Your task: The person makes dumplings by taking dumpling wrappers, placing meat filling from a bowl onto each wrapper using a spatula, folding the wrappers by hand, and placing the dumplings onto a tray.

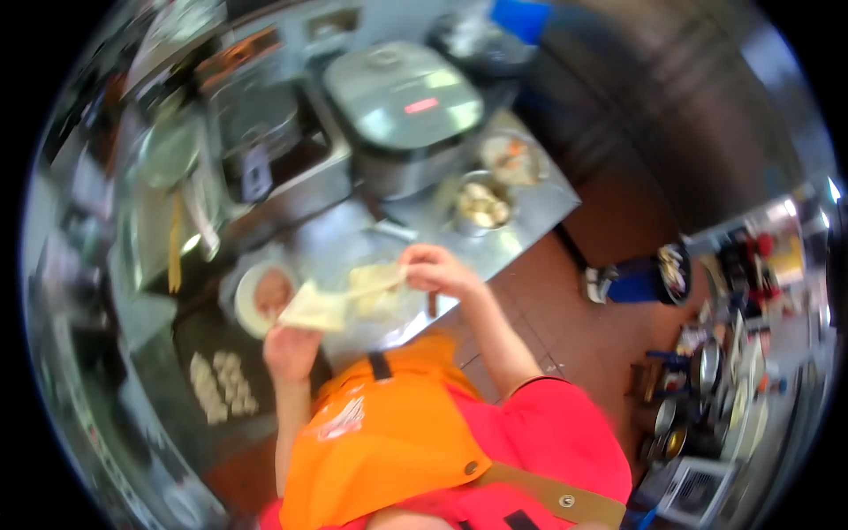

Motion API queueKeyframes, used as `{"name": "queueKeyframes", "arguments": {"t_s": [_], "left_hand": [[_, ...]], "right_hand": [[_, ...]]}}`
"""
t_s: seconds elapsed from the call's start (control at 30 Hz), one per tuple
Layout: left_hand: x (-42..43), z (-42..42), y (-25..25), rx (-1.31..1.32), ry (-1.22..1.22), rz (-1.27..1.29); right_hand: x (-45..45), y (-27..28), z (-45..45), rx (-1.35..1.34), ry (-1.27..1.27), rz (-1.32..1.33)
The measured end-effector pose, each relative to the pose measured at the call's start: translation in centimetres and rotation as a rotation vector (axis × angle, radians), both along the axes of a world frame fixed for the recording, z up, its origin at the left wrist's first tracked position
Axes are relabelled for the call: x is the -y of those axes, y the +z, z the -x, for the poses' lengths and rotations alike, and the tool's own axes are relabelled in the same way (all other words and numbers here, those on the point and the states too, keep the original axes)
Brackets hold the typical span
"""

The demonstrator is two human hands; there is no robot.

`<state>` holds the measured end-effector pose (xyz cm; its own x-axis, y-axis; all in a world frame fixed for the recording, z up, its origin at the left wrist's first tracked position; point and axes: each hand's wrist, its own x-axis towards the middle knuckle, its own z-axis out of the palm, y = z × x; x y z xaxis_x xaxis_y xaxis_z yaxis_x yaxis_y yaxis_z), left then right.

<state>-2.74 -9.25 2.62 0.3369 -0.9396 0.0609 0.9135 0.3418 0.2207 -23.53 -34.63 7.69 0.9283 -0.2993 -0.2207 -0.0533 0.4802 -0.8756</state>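
Head view: I am holding a pale, thin sheet [314, 309] up over the counter [541, 208], my left hand [293, 351] pinching one end and my right hand [442, 272] pinching the other; blur is keeping me from telling whether this is one sheet or two. More yellowish sheets [375, 307] are lying on the counter beyond, and a white bowl [245, 302] of pinkish stuff [274, 290] is standing just beside my left hand. As for progress, rows of small pale pieces [221, 389] are already resting on the dark surface [194, 331] to my left, apparently shaped; the sheet between my hands is looking unshaped, and the other sheets are seemingly remaining unused
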Motion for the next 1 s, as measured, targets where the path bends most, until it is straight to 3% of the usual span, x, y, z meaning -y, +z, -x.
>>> {"name": "queueKeyframes", "arguments": {"t_s": [0.07, 0.13, 0.17, 0.2, 0.27, 0.33, 0.4, 0.47, 0.53, 0.57, 0.67, 0.83, 0.97, 1.0], "left_hand": [[0.2, -0.3, 1.3, 0.126, -0.072, 0.063], [-1.1, -1.0, 0.4, 0.081, -0.098, 0.040], [-1.6, -1.4, 0.2, 0.064, -0.139, 0.039], [-1.9, -1.4, 0.3, 0.083, -0.146, 0.045], [-2.3, -1.9, 0.5, 0.020, -0.187, 0.041], [-2.2, -2.4, 0.7, -0.017, -0.192, 0.035], [-2.1, -3.0, 1.3, -0.031, -0.220, 0.062], [-1.3, -3.3, 2.0, -0.024, -0.243, 0.146], [-0.8, -3.8, 1.7, -0.027, -0.281, 0.137], [-0.5, -4.1, 1.6, -0.023, -0.300, 0.130], [-0.3, -3.8, 1.8, -0.104, -0.310, 0.027], [-0.9, -3.1, 0.0, -0.027, -0.287, 0.037], [-1.6, -3.3, -4.3, -0.010, -0.264, -0.336], [-1.0, -2.9, -4.3, -0.081, -0.295, -0.328]], "right_hand": [[-0.8, 3.6, 0.4, -0.127, -0.041, 0.079], [-0.7, 1.1, -0.3, -0.209, -0.013, 0.322], [-1.2, 0.4, -0.9, -0.188, -0.003, 0.538], [-1.6, -1.6, -1.8, -0.228, -0.086, 0.920], [-3.4, -3.7, -3.0, -0.489, -0.216, 1.311], [-6.6, -1.5, -4.1, -0.381, -0.242, 0.920], [-9.6, -1.4, -5.4, -0.330, -0.068, 0.667], [-12.8, -1.7, -6.5, -0.229, -0.057, 0.312], [-14.5, -1.8, -7.1, -0.034, -0.063, -0.269], [-15.2, -1.7, -7.5, 0.091, -0.110, -0.392], [-14.9, -4.7, -8.7, 0.161, -0.251, -0.410], [-12.7, 0.5, -8.2, 0.079, -0.333, -0.133], [-12.0, 4.4, -9.6, 0.012, -0.402, 0.575], [-12.2, 5.1, -10.1, 0.063, -0.371, 0.682]]}}
